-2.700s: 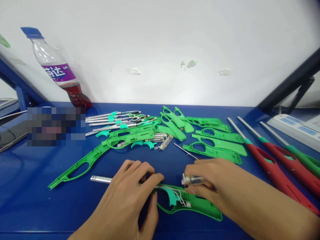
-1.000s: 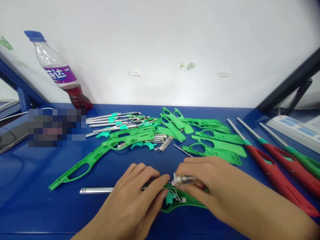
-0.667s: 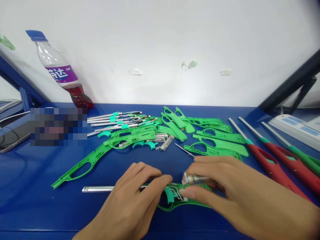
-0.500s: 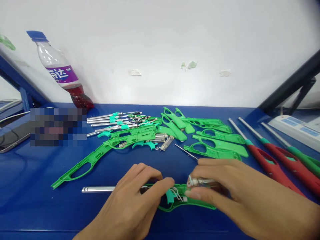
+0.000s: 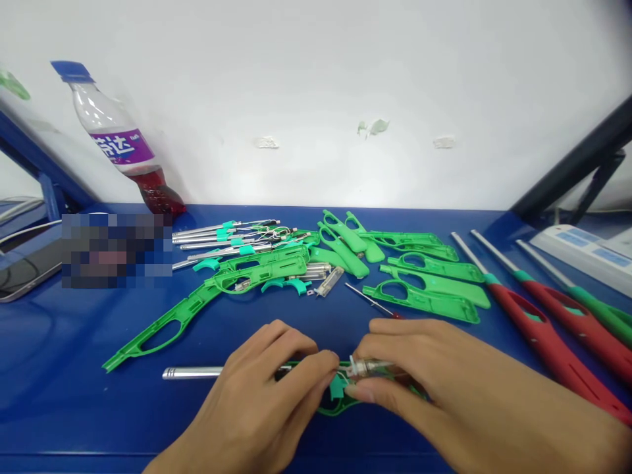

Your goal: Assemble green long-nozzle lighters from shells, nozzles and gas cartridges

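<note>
Clear cartridge [image 5: 370,367] over green shell [image 5: 338,412]

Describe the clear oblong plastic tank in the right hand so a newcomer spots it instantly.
On the blue tabletop, find the open green plastic shell nearest the front edge. Over it, the bare right hand pinches the clear oblong plastic tank, pale end toward the left hand. Similar clear tanks lie loose farther back; only this one shows in a hand.

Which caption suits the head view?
Left hand holds a green lighter half-shell; right hand grips a clear lighter tank.
</note>
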A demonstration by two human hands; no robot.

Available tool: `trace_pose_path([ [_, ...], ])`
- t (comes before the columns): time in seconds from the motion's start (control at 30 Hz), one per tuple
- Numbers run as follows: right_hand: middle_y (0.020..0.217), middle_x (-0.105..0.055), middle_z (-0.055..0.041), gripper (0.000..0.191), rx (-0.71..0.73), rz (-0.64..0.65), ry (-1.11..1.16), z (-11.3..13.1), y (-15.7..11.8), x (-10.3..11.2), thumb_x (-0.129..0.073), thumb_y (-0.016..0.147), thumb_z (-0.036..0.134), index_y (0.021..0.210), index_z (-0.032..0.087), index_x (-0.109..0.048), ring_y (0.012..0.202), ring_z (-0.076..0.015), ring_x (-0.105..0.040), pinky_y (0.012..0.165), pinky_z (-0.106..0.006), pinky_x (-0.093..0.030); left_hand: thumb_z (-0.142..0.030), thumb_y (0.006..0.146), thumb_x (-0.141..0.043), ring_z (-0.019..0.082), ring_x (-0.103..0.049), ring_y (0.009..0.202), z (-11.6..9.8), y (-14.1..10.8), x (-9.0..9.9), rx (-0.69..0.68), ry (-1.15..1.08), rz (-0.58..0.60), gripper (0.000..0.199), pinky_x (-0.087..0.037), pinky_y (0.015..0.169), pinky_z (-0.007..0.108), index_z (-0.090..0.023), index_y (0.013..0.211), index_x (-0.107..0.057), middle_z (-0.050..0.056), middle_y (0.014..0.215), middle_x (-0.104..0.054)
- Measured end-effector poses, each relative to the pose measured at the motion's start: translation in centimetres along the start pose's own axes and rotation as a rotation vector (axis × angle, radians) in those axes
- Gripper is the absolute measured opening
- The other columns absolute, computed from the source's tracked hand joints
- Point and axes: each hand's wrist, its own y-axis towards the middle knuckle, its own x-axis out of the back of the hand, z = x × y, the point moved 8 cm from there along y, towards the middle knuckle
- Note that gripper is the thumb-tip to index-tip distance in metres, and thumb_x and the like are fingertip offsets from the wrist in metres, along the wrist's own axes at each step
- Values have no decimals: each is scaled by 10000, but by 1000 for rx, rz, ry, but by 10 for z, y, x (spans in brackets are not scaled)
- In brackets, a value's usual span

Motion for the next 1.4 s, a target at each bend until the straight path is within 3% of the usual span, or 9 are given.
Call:
trace_pose_path([
  [0.37, 1174, -792, 61, 234, -47, 22, 29, -2, 3, -1, -488, 1133, 416, 1185, 361, -710, 1142, -219, -736, 881, -369, -542, -74, 1052, -547, 158, -548, 815, 1, -2, 0, -4, 15, -6, 201, -510, 739, 284, -194, 1133, -686, 25, 937, -675],
  [0.47, 1209, -786, 38, 223, -16, 23, -7, 1, 2, -2, -514, 1124, 392, 1225, 354, -709, 1094, -225, -746, 835, -365, -545, -76, 1057, -542, 155, -552, 807, 2, -2, 0, -1, 18, -11, 204, -508, 727, 274, -196, 1139, -684, 22, 934, -679],
  [0.6, 1151, -794, 20, 257, -4, 38, 28, 3, 4, -1, -486, 1135, 383, 1136, 332, -738, 1000, -204, -755, 811, -345, -535, -82, 1063, -534, 156, -565, 820, 1, -1, 0, -6, 28, -13, 210, -517, 741, 273, -201, 1149, -685, 21, 943, -684],
  [0.8, 1129, -776, 56, 231, -82, 61, 114, -6, 4, 2, -500, 1123, 473, 1089, 347, -691, 1041, -204, -731, 890, -367, -519, -72, 1054, -550, 156, -545, 817, 2, -2, 1, 7, 7, -13, 209, -500, 729, 278, -192, 1158, -685, 23, 946, -676],
  [0.97, 1129, -767, 68, 172, -58, 67, 121, -6, 1, 3, -523, 1122, 430, 1119, 359, -680, 1120, -198, -718, 973, -372, -511, -67, 1054, -548, 156, -547, 816, 2, -3, -1, -4, 4, -1, 217, -502, 733, 282, -193, 1171, -680, 20, 944, -675],
  [1.23, 1015, -792, 7, 334, -49, 50, 65, 0, 11, 2, -450, 1141, 408, 1021, 301, -743, 840, -190, -741, 842, -351, -554, -52, 1049, -539, 154, -550, 834, 0, -2, -1, -9, -3, -5, 239, -509, 749, 276, -188, 1187, -678, 23, 961, -668],
  [1.4, 1068, -802, 26, 260, -45, 70, 69, 1, 11, 1, -500, 1126, 374, 1044, 318, -740, 891, -199, -749, 827, -352, -550, -56, 1053, -538, 154, -556, 849, 1, -3, -2, -3, -10, -4, 230, -511, 756, 278, -190, 1180, -677, 25, 976, -673],
])
